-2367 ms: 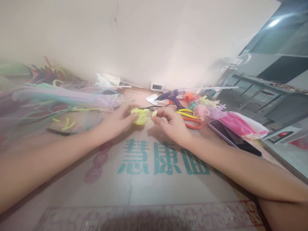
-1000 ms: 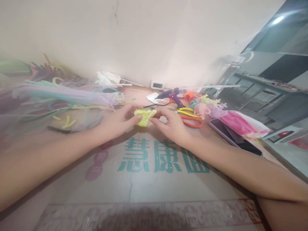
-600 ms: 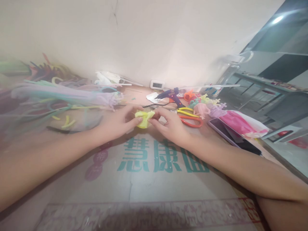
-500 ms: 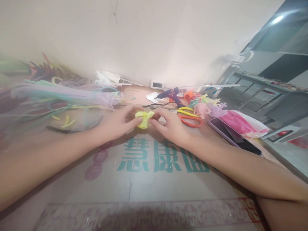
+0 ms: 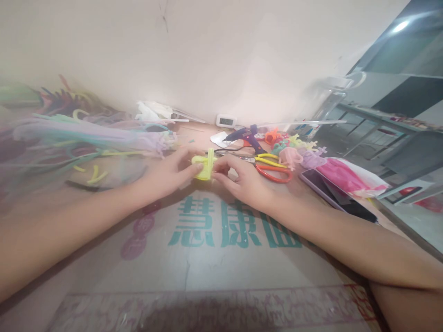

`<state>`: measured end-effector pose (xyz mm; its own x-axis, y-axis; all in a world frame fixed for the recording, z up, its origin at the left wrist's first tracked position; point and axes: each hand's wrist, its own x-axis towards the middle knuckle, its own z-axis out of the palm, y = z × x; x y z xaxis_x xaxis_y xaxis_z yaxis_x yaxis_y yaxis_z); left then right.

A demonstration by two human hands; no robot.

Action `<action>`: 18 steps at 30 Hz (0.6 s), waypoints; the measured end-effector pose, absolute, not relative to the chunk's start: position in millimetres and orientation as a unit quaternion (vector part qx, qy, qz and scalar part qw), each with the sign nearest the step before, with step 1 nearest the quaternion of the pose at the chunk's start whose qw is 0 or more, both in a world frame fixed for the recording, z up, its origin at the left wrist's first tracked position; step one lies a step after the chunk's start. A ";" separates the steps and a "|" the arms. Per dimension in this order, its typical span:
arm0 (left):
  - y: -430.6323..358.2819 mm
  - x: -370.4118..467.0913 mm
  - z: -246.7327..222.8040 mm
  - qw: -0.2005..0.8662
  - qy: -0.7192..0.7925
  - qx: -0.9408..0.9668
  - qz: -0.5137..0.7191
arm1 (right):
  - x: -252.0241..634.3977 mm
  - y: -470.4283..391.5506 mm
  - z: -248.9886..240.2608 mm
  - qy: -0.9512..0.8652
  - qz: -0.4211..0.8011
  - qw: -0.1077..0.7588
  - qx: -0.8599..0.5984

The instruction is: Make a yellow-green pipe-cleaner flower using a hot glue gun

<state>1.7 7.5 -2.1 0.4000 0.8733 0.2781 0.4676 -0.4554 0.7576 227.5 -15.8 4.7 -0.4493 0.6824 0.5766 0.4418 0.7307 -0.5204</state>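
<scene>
You pinched the yellow pipe-cleaner piece point(image 5: 204, 167) between both hands: left hand point(image 5: 172, 169) steadied it, right hand point(image 5: 242, 177) fingertips closed on its upright end, likely for bending.

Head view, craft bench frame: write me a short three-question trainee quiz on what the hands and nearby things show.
1. True or false: both hands grip the same yellow piece.
2. Which tool lies nearest the right hand? A) glue gun B) orange-handled scissors C) phone
3. Fill in: the loose bundle of pastel stems lies on the person's ____ side.

Key
1. True: the left hand and right hand both pinch the yellow fuzzy piece.
2. B: the orange-handled scissors lie just beyond the right hand; the glue gun and phone are farther off.
3. Left: the pastel stems spread there.
</scene>
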 end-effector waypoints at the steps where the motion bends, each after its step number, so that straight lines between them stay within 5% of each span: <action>1: 7.9 1.6 -2.4 0.296 0.430 0.782 0.340 | 227.5 -16.6 5.9 -0.843 0.148 0.396 -0.333; 18: 11.0 0.7 -6.3 0.296 0.428 0.779 0.349 | 227.6 -15.6 7.3 -0.854 0.142 0.356 -0.351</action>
